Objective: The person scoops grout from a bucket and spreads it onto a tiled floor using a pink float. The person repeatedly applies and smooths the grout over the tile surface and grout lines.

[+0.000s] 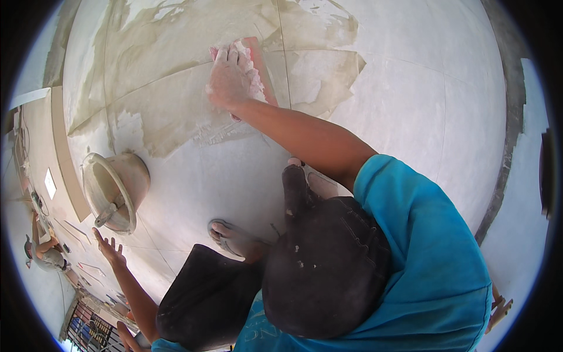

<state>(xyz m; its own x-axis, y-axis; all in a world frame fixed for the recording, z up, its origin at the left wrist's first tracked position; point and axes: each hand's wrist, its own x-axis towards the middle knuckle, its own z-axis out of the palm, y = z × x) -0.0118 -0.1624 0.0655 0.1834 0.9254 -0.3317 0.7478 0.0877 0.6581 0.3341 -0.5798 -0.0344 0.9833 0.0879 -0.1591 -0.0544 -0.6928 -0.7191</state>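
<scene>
My right hand reaches forward and grips a reddish flat float smeared with white paste, pressed flat on the pale tiled floor. Beige wet smears spread over the tiles around the float and to its left. My left hand hovers at the lower left with its fingers spread, holding nothing. It is just below a dirty beige bucket that stands on the tiles. I am squatting, with dark shorts and a blue shirt sleeve in view.
My sandalled feet rest on the tiles near the centre. A grey border strip runs along the right side of the floor. Another person is small at the far left edge, beyond a beige ledge.
</scene>
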